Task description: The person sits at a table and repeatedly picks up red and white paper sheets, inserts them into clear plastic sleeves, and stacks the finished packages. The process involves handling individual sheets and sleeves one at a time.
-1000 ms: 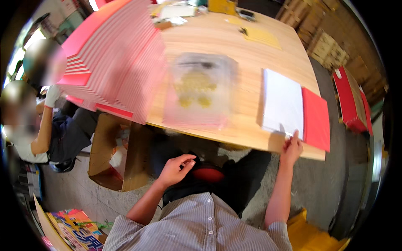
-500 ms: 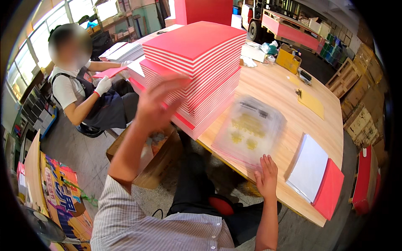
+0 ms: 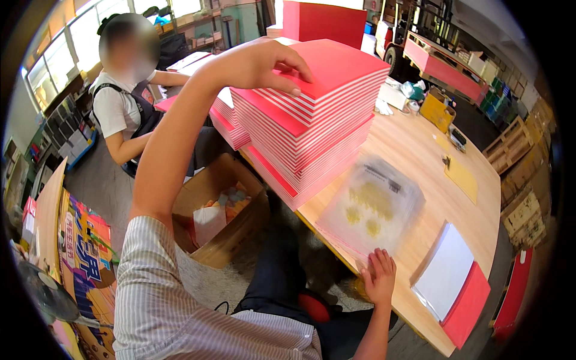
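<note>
My left hand (image 3: 261, 67) reaches over the top of a tall stack of red-covered books (image 3: 342, 66), its fingers bent and apart at the left side of the upper cover. Whether the fingertips touch that cover, I cannot tell. Red and white layers show along the stack's edges. On the wooden table, right of the stack, lies a pile of clear plastic bags (image 3: 393, 207) with yellow print. My right hand (image 3: 379, 279) is at the near edge of these bags, fingers stretched out and holding nothing. White sheets or booklets (image 3: 444, 270) and a red book (image 3: 467, 306) lie farther right.
A co-worker (image 3: 123, 102) sits at the far left. An open cardboard box (image 3: 240, 237) with paper scraps stands on the floor beside my legs. A yellow clipboard (image 3: 462, 180), a yellow box (image 3: 437, 111) and small items lie on the wooden table (image 3: 480, 210).
My left hand has risen from beside the stack's left side to over its top. My right hand stays by the plastic bags. The view has shifted slightly.
</note>
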### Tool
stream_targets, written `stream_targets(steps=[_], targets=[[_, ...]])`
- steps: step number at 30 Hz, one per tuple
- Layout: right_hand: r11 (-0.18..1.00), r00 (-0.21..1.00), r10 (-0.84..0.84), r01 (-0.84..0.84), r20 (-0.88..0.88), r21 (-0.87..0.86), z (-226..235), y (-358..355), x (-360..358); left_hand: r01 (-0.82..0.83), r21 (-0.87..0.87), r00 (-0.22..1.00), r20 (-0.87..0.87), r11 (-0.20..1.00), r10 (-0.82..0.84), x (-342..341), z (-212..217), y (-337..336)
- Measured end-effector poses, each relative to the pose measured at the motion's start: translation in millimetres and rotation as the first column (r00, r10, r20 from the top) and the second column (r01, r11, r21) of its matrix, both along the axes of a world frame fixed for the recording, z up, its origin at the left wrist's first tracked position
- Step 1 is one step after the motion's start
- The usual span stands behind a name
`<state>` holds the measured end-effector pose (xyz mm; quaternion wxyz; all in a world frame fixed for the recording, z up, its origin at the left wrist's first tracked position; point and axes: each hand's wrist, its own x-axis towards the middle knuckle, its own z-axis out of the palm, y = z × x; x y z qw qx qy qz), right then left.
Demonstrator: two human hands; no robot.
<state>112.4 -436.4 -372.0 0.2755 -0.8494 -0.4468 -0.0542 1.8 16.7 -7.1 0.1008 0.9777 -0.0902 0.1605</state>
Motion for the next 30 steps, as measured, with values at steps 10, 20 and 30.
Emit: stream_targets(steps=[10,20,30], targets=[[1.000,0.999,0.001,-0.001,-0.035,0.005,4,3,1,0.024,-0.038,0.999,-0.024,0.999,-0.025,3,3,3],[1.000,1.000,-0.009,0.009,-0.024,0.014,2,4,1,0.048,-0.002,0.998,0.046,0.999,-0.048,3,-3,5],[1.000,1.000,-0.011,0.011,-0.018,-0.002,2,5,2,0.054,0.056,0.995,0.078,0.997,-0.058,2,-7,6]])
